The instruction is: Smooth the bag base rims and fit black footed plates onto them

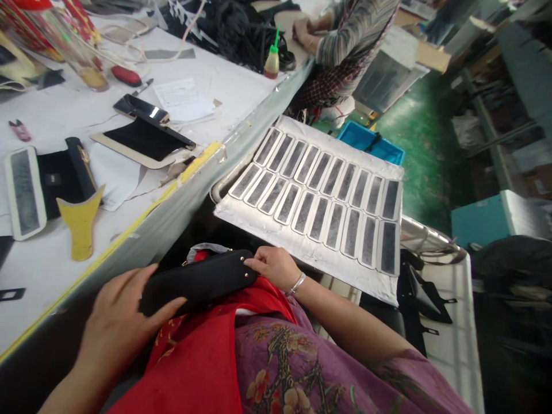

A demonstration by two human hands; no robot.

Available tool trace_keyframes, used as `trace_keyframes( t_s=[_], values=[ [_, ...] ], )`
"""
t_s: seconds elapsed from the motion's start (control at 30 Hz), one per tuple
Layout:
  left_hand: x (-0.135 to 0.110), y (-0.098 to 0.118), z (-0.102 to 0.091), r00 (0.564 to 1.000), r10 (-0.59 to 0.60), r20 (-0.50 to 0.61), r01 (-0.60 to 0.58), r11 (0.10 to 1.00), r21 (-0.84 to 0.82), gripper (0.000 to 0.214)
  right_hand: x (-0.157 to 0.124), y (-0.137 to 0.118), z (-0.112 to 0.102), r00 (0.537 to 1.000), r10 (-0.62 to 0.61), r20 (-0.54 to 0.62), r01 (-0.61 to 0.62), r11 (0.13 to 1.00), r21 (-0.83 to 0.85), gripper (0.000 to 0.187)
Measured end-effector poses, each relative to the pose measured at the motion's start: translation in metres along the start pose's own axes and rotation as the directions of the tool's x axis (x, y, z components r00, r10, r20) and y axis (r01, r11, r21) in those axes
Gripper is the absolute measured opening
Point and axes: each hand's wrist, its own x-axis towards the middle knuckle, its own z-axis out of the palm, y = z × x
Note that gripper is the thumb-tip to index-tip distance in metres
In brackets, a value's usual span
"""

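- Long black leather-like piece with rounded ends [202,282]: in the person's lap, against a bright red apron [194,356], between the two hands.
- Left hand [118,307]: thumb spread well away from the fingers, spanning the piece's near end and gripping it by opposite edges.
- Right hand [276,267]: fingers curled in, thumb and forefinger closed on the far end, beside two small gold-coloured studs [246,275].
- Done, as judged here: the studs are in place and the piece looks largely formed; its underside is hidden.
- Left, as judged here: rounded grey panels with pale rims [306,211] lie loose in two rows on a silvery flat board [250,215], seemingly awaiting use.
- White-topped table [241,92]: bears an opened black piece with a cream edge [142,138], apparently unfinished, and a yellow fan-shaped plastic scraper [80,227], untouched by either hand.
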Motion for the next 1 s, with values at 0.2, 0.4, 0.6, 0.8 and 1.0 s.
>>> trace_keyframes(
  t_s=[0.2,0.4,0.6,0.8,1.0],
  values=[
    [0.050,0.090,0.042,0.876,0.437,0.202,-0.431,0.899,-0.077,0.085,0.001,-0.002,-0.004,0.999,-0.009,0.032,0.011,0.998,-0.069,0.030],
    [0.059,0.101,0.052,0.875,0.396,0.279,-0.398,0.916,-0.052,0.081,0.001,0.001,-0.004,1.000,-0.014,0.027,0.015,0.999,-0.043,0.030],
    [0.058,0.103,0.050,0.886,0.397,0.239,-0.396,0.917,-0.055,0.075,0.002,0.000,-0.006,0.999,-0.009,0.047,0.009,1.000,-0.012,0.029],
    [0.062,0.102,0.051,0.873,0.412,0.261,-0.403,0.911,-0.090,0.073,0.005,-0.001,-0.009,0.997,-0.009,0.081,0.013,0.998,-0.057,0.031],
    [0.063,0.101,0.052,0.879,0.398,0.261,-0.378,0.917,-0.125,0.069,0.009,-0.005,-0.009,0.994,0.002,0.111,0.013,0.990,-0.138,0.033]
  ],
)
